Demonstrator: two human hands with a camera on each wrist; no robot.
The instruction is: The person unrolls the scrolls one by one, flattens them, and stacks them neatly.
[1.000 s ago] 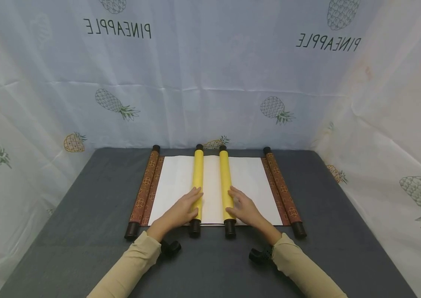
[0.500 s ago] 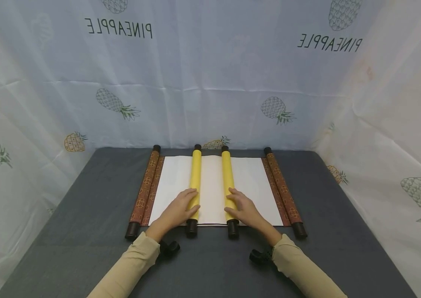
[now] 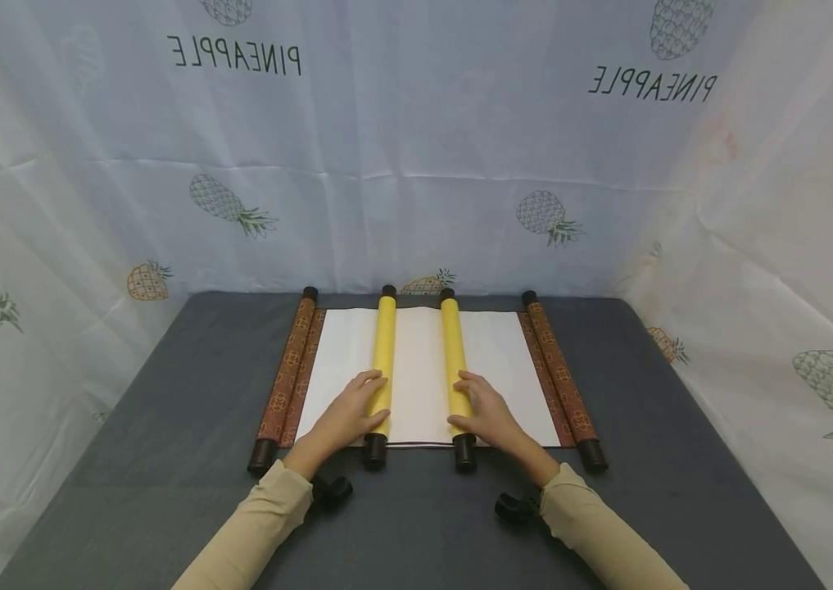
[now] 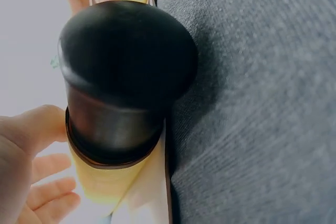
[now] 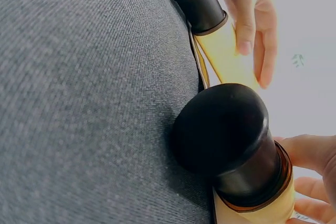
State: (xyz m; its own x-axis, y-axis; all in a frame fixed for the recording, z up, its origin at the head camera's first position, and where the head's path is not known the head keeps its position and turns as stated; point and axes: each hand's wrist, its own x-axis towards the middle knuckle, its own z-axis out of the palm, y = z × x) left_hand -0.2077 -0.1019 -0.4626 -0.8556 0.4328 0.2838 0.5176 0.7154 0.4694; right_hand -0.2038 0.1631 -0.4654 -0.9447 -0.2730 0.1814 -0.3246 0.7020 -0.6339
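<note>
In the head view, a scroll with two yellow rolls lies partly unrolled, a cream sheet (image 3: 419, 377) showing between them. My left hand (image 3: 346, 416) rests on the near part of the left yellow roll (image 3: 384, 336), its thumb and fingers laid over the roll. On the right yellow roll (image 3: 452, 336), my right hand (image 3: 491, 415) lies much the same way. Black end caps stick out towards me; the left cap (image 4: 126, 56) fills much of the left wrist view, and the right cap (image 5: 223, 132) stands large in the right wrist view.
Under the yellow rolls lies a wider white sheet (image 3: 346, 344). Brown patterned rolls with black caps flank it, a left brown roll (image 3: 287, 369) and a right brown roll (image 3: 562, 377). Dark grey cloth (image 3: 416, 533) covers the table, and a pineapple-print curtain (image 3: 416, 123) hangs around it.
The two yellow rolls have moved apart, left one leftwards and right one rightwards, with my hands on them. More cream sheet shows between them. The brown rolls have stayed put.
</note>
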